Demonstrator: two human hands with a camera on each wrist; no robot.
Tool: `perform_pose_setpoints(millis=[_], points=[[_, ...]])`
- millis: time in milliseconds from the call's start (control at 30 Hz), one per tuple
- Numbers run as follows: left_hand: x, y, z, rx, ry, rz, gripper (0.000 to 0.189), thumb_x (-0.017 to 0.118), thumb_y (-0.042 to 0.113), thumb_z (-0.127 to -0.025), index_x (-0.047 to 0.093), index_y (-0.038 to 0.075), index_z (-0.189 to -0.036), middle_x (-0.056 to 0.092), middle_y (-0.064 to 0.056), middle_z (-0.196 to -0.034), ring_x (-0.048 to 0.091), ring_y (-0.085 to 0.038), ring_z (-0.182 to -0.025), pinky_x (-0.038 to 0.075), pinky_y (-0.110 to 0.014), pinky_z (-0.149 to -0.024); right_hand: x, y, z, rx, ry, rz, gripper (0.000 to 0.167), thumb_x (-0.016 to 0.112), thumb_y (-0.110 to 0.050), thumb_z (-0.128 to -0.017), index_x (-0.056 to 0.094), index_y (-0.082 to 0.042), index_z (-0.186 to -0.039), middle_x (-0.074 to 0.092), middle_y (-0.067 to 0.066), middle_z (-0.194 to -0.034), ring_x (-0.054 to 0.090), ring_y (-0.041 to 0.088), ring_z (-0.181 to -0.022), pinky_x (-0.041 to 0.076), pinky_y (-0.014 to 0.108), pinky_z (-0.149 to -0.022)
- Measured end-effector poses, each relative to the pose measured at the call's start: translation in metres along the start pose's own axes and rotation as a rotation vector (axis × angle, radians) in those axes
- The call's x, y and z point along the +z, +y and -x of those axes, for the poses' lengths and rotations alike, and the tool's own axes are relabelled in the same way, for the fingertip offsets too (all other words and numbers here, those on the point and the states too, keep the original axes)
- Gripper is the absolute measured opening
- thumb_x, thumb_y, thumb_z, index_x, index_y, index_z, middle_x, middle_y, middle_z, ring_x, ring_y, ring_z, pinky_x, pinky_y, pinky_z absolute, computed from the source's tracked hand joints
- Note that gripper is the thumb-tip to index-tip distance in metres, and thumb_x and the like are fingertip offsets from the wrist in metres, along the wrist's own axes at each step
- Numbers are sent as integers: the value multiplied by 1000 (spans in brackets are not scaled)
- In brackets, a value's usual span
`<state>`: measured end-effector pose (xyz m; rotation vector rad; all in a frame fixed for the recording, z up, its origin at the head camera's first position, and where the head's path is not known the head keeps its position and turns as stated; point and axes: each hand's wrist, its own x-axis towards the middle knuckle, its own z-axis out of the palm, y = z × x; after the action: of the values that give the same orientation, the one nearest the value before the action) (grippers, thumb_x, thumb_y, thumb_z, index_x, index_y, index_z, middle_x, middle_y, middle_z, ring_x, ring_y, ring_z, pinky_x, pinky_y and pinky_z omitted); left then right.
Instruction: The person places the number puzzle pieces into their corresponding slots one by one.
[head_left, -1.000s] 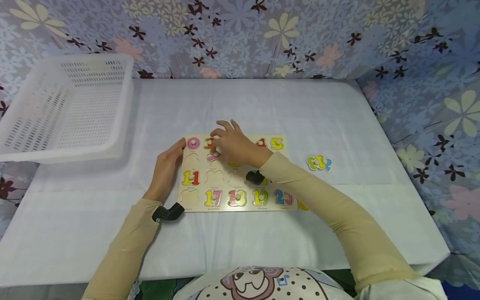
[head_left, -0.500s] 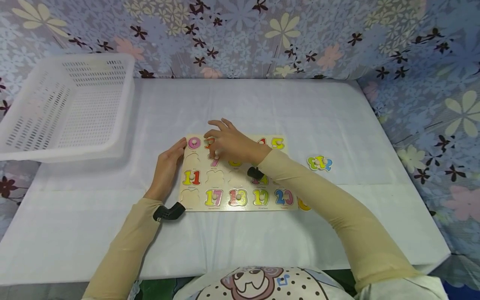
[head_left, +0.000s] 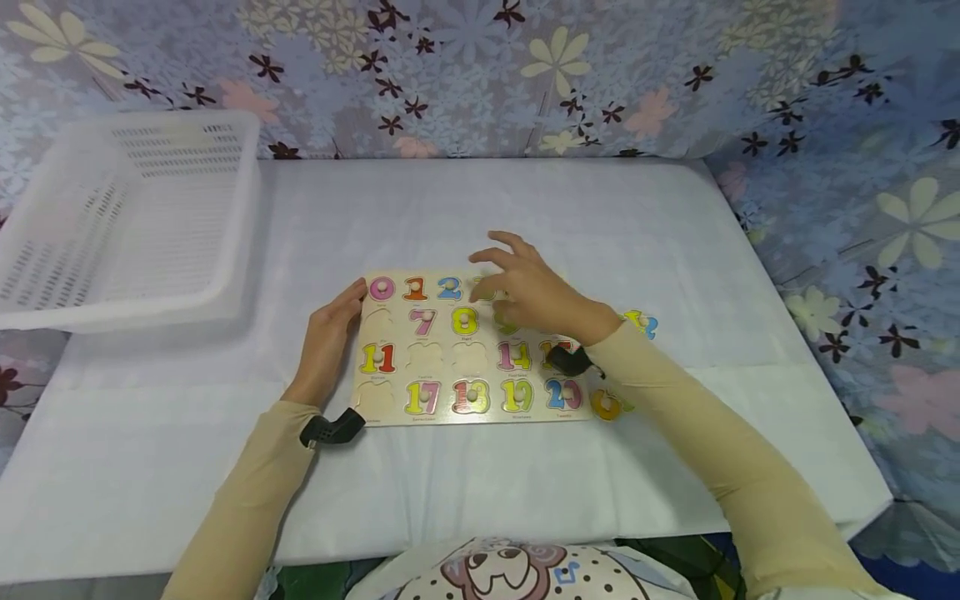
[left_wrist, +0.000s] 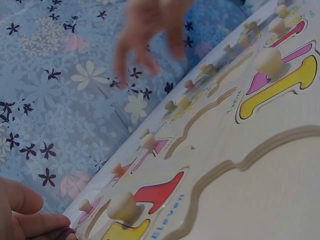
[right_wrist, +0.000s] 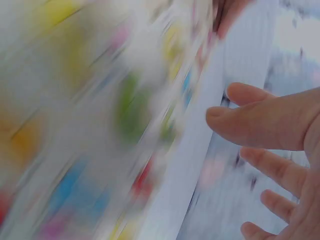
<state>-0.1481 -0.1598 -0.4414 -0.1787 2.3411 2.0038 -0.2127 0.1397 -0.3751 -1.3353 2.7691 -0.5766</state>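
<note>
A wooden number puzzle board lies on the table, many of its knobbed pieces seated in their recesses. The pink seven sits in its slot in the second row. My left hand rests along the board's left edge, fingers straight; its fingertips show close by the pink zero in the left wrist view. Above the upper right part of the board is my right hand, fingers spread and holding nothing. It covers part of the green three and hides the four. Bare recesses show at six, twelve, thirteen and sixteen.
Loose number pieces lie right of the board, partly behind the right forearm. An orange piece lies at the lower right corner. A white plastic basket stands at the back left. Patterned cloth hangs behind the table.
My right hand has let go of the pink seven, which now lies in its recess, and has moved right across the board. My left hand stays at the left edge.
</note>
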Motion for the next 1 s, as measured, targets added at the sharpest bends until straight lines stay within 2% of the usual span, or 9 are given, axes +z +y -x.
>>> perform_pose_setpoints(millis=[267,367,467,600,800,900,1000], points=[[-6,-2,4,-6,14,-16,47,38,29,-103,43,10,-146,38,8,-151,25,-7,-141,22,-28,-116,-24,59,101,329,53,56,32,80,-7,-77,75,-12,-108,47,19,-140,15,45,-140,16,72,-106],[-6,-3,3,-3,16,2,47,39,28,-103,43,9,-146,38,6,-151,25,-7,-141,23,-28,-116,-32,73,133,405,66,72,33,80,-7,-77,74,-8,-109,47,24,-138,15,50,-138,13,73,-106],[-6,-3,4,3,14,11,47,39,27,-103,43,8,-146,38,5,-152,26,-8,-141,24,-28,-115,-36,81,155,456,75,62,33,80,-11,-78,73,-6,-110,46,27,-137,15,51,-137,9,73,-107],[-5,-1,4,6,11,6,47,38,28,-103,43,8,-146,37,4,-152,26,-8,-141,25,-28,-115,-36,82,167,484,96,51,30,79,-17,-80,73,-6,-107,48,27,-135,16,51,-137,10,74,-106],[-1,2,4,-4,8,30,46,39,25,-103,43,8,-145,37,4,-152,26,-8,-141,27,-25,-114,-26,73,162,492,104,113,38,84,-32,-74,73,-6,-99,53,24,-131,23,49,-135,20,76,-101],[1,3,3,-2,1,45,45,38,23,-103,43,7,-145,36,3,-152,26,-9,-141,27,-24,-113,-22,69,158,450,75,100,30,85,-24,-73,74,-7,-96,53,25,-131,23,51,-135,20,76,-101],[3,2,2,3,-2,55,45,38,22,-103,43,6,-145,36,2,-153,26,-9,-141,27,-24,-113,-22,66,157,413,36,25,20,81,-10,-74,76,-12,-93,50,25,-135,18,52,-136,14,76,-103]])
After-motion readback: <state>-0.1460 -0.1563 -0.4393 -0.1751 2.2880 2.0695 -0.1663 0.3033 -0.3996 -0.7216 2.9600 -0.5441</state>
